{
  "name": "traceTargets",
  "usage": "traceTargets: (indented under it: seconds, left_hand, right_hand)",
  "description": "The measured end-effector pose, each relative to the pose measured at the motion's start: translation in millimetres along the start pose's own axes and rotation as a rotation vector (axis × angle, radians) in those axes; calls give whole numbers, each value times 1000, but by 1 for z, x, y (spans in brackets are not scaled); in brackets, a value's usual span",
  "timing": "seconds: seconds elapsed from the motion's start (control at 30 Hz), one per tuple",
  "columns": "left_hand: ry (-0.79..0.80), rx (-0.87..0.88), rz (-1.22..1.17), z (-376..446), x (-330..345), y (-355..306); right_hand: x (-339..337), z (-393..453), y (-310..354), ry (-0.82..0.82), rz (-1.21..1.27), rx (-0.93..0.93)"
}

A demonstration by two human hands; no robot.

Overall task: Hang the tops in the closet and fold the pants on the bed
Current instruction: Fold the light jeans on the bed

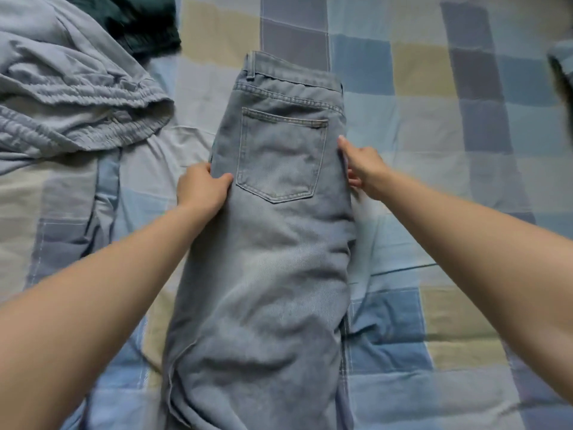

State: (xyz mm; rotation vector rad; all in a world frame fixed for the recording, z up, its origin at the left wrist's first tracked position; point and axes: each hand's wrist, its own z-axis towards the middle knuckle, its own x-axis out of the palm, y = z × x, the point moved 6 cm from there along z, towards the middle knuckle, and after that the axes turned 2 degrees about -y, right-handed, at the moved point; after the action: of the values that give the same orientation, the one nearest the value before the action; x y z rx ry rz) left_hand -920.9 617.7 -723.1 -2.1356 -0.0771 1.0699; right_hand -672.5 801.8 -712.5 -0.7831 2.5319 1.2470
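The bed (pixel 434 150) carries the jeans (pixel 263 243) at its centre, folded leg over leg, pocket up. Left hand (pixel 201 190) pinches the jeans' left edge; right hand (pixel 362 169) curls round the right edge. Best to tug both edges level before folding across. No readable label or writing anywhere.

Two arms come in from the bottom, one on each side. Both arms are bare from the edge of the picture all the way to the wrist, with no sleeves on them. The left hand (pixel 203 189) and the right hand (pixel 366 170) are bare too. The nail on one finger of the right hand is short and plain.
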Motion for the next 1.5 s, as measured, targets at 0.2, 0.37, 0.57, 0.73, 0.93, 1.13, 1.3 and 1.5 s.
traceTargets:
  seconds: [0.2, 0.37, 0.57, 0.73, 0.93, 1.13, 1.3, 1.5]
  left_hand:
    - [-100, 7, 181, 32, 11, -6]
    - [-127, -104, 13, 30, 5, 0]
    - [-94, 55, -286, 28, -17, -39]
    - [-170, 213, -349, 47, -50, -102]
    - [-105, 136, -245, 94, -32, -92]
    - [-81, -21, -252, 120, 1, -33]
    - [-97, 148, -201, 69, -9, -32]
    - [-87, 22, 71, -24, -19, 25]
  right_hand:
    - [25, 34, 8, -42, 109, -57]
    - [22, 31, 16, -53, 102, -114]
    - [-2, 1, 95, -259, 46, -493]
    - [-12, 4, 164, -337, 44, -592]
    - [13, 57, 180, -218, -139, -532]
    - [52, 86, 71, 185, 51, -298]
    - [17, 68, 6, 137, 479, -127]
    - [-15, -15, -77, 26, 184, -61]
